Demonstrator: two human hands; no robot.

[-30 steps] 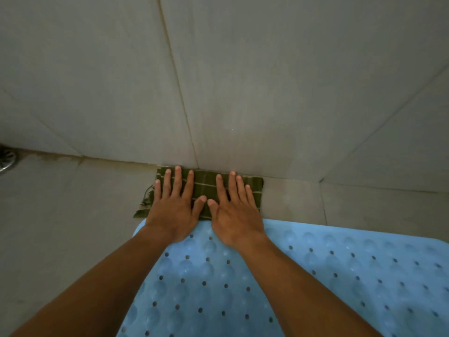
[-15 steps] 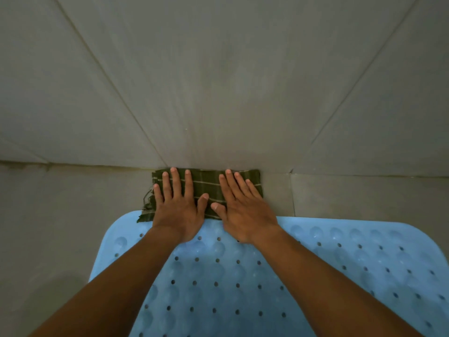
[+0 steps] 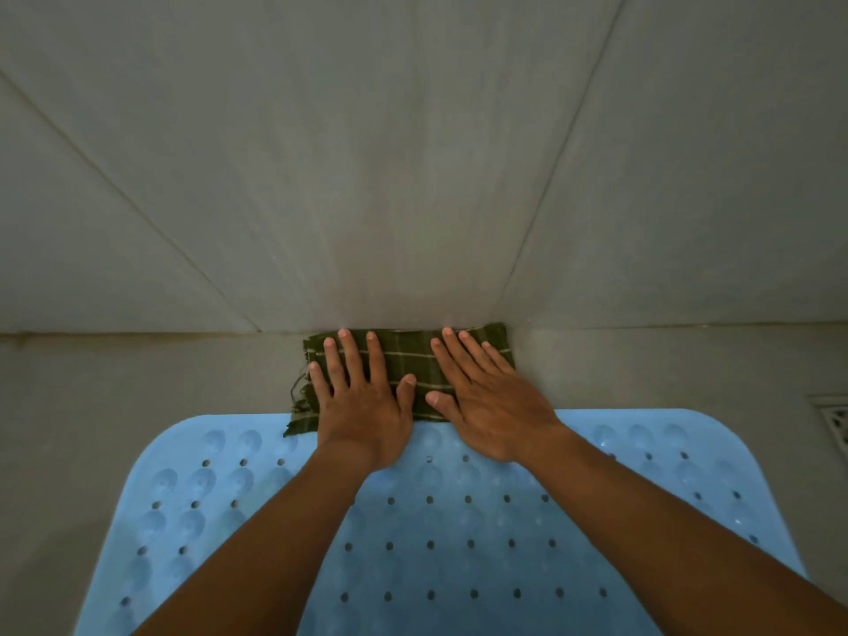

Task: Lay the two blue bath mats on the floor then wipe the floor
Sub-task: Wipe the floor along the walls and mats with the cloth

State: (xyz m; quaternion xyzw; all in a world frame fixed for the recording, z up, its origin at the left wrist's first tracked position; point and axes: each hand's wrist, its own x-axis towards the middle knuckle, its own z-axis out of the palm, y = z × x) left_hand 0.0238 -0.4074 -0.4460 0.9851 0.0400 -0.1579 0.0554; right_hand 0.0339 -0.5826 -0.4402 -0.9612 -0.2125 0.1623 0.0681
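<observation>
A folded dark green checked cloth (image 3: 410, 360) lies on the grey tiled floor (image 3: 137, 383), its far edge against the foot of the wall. My left hand (image 3: 362, 406) rests flat on its left half with fingers spread. My right hand (image 3: 491, 406) lies flat on its right half, fingers apart as well. Neither hand curls around the cloth. One light blue bath mat (image 3: 459, 543), dotted with holes and suction cups, lies on the floor under my forearms. Its far edge touches the cloth's near edge. Only one mat is in view.
A grey tiled wall (image 3: 413, 176) rises straight ahead, meeting the floor in a line just past my fingertips. A floor drain grate (image 3: 836, 424) sits at the right edge, beside the mat's far right corner. Bare floor lies left of the mat.
Both hands have slid the cloth to the right along the foot of the wall. The view has shifted right: a drain at the left left the frame and a grate appeared at the right.
</observation>
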